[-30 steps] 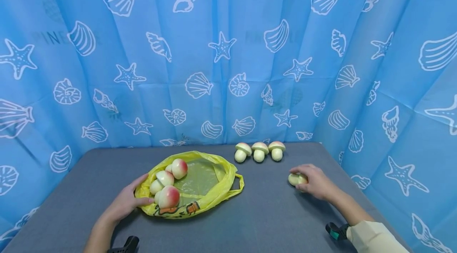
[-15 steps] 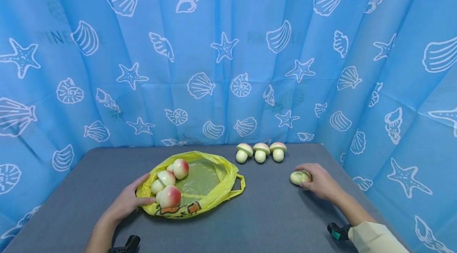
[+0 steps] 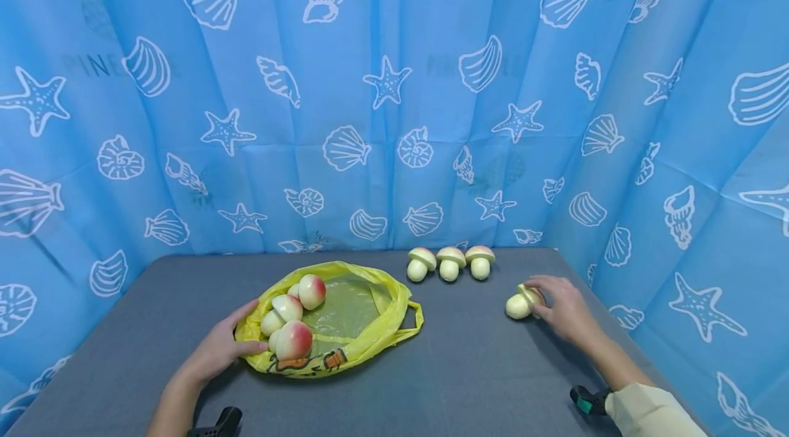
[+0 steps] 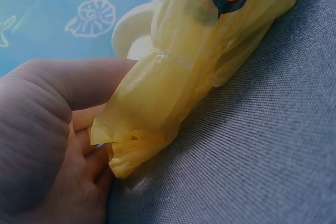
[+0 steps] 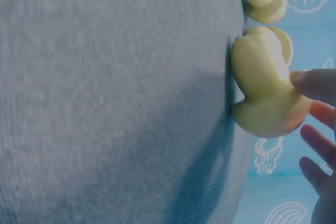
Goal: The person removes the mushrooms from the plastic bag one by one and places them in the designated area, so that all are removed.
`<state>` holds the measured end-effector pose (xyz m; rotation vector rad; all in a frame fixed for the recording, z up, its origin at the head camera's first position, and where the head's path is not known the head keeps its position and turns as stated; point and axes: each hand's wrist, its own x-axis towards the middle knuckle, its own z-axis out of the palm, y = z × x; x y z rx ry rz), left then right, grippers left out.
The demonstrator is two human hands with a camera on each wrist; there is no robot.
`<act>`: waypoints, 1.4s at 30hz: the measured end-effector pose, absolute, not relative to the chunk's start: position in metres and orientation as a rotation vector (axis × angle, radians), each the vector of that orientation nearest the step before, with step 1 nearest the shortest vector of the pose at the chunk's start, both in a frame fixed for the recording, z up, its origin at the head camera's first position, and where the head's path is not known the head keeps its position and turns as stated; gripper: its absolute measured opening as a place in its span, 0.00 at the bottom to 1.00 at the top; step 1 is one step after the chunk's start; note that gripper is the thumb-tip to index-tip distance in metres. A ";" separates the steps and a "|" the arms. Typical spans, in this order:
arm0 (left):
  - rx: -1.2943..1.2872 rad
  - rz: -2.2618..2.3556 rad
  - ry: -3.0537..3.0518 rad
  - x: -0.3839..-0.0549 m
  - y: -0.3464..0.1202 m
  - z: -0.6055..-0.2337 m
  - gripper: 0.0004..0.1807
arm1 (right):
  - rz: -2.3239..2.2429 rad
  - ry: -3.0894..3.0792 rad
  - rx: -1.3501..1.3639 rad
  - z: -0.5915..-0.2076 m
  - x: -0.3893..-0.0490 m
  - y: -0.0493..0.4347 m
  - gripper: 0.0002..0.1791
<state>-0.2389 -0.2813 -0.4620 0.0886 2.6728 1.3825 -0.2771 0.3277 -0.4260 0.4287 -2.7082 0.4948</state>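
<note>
A yellow plastic bag lies with its mouth wide, and several toy mushrooms with pink-and-cream caps, one of them a mushroom near the front, rest in its left part. My left hand holds the bag's left rim, thumb on the inner side; the left wrist view shows the gathered plastic between thumb and fingers. At the right, my right hand pinches the cap of another toy mushroom on the table, its stem pointing left. In the right wrist view the thumb touches this mushroom near the stem.
Three toy mushrooms stand in a row at the table's back edge: a left one, a middle one and a right one. A blue shell-print curtain hangs behind and beside the grey table.
My right hand has shifted a little to the right with the mushroom and turned it, so more of its stem and cap edge shows. My left hand and the bag have stayed put.
</note>
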 end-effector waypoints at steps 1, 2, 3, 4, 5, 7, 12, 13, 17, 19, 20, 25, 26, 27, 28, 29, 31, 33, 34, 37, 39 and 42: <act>0.088 1.383 2.671 -0.239 -0.281 -0.462 0.54 | 0.500 -2.696 0.425 -0.427 -0.278 0.329 0.20; 0.086 1.384 2.669 -0.239 -0.281 -0.462 0.54 | 0.503 -2.683 0.424 -0.428 -0.279 0.330 0.20; 0.084 1.381 2.670 -0.239 -0.281 -0.462 0.54 | 0.509 -2.671 0.423 -0.429 -0.279 0.331 0.19; 0.083 1.380 2.670 -0.239 -0.281 -0.463 0.54 | 0.514 -2.662 0.421 -0.430 -0.280 0.332 0.19; 0.083 1.378 2.672 -0.239 -0.281 -0.463 0.54 | 0.519 -2.654 0.415 -0.430 -0.281 0.333 0.18; 0.086 1.374 2.675 -0.239 -0.281 -0.463 0.53 | 0.528 -2.649 0.403 -0.432 -0.282 0.333 0.18; 0.103 1.395 2.667 -0.237 -0.282 -0.464 0.53 | 0.558 -2.681 0.398 -0.436 -0.284 0.331 0.22; 0.108 1.407 2.660 -0.237 -0.282 -0.464 0.53 | 0.559 -2.690 0.402 -0.437 -0.284 0.330 0.23; 0.118 1.440 2.639 -0.235 -0.282 -0.464 0.53 | 0.542 -2.725 0.407 -0.437 -0.286 0.327 0.26; 0.115 1.439 2.638 -0.235 -0.282 -0.464 0.53 | 0.543 -2.736 0.400 -0.436 -0.287 0.326 0.26; 0.115 1.435 2.640 -0.235 -0.282 -0.464 0.53 | 0.548 -2.743 0.391 -0.435 -0.288 0.325 0.26; 0.107 1.414 2.655 -0.237 -0.282 -0.465 0.53 | 0.572 -2.772 0.330 -0.434 -0.295 0.325 0.26; 0.104 1.415 2.653 -0.237 -0.282 -0.465 0.53 | 0.576 -2.776 0.320 -0.434 -0.297 0.325 0.26; 0.102 1.415 2.652 -0.237 -0.283 -0.465 0.53 | 0.581 -2.777 0.315 -0.434 -0.300 0.325 0.26; 0.102 1.415 2.650 -0.237 -0.283 -0.466 0.53 | 0.584 -2.779 0.307 -0.435 -0.302 0.325 0.26; 0.105 1.414 2.647 -0.238 -0.283 -0.465 0.53 | 0.586 -2.781 0.300 -0.435 -0.304 0.325 0.26; 0.106 1.411 2.644 -0.238 -0.284 -0.465 0.52 | 0.606 -2.776 0.290 -0.436 -0.309 0.326 0.25; 0.107 1.406 2.643 -0.239 -0.284 -0.465 0.52 | 0.623 -2.767 0.272 -0.437 -0.314 0.326 0.25; 0.108 1.401 2.644 -0.240 -0.284 -0.464 0.52 | 0.629 -2.762 0.260 -0.437 -0.317 0.326 0.25; 0.105 1.390 2.649 -0.240 -0.284 -0.463 0.52 | 0.651 -2.745 0.234 -0.439 -0.323 0.327 0.26; 0.104 1.381 2.655 -0.240 -0.284 -0.463 0.52 | 0.652 -2.737 0.214 -0.441 -0.326 0.327 0.26; 0.101 1.368 2.666 -0.239 -0.283 -0.462 0.52 | 0.656 -2.736 0.184 -0.442 -0.331 0.326 0.26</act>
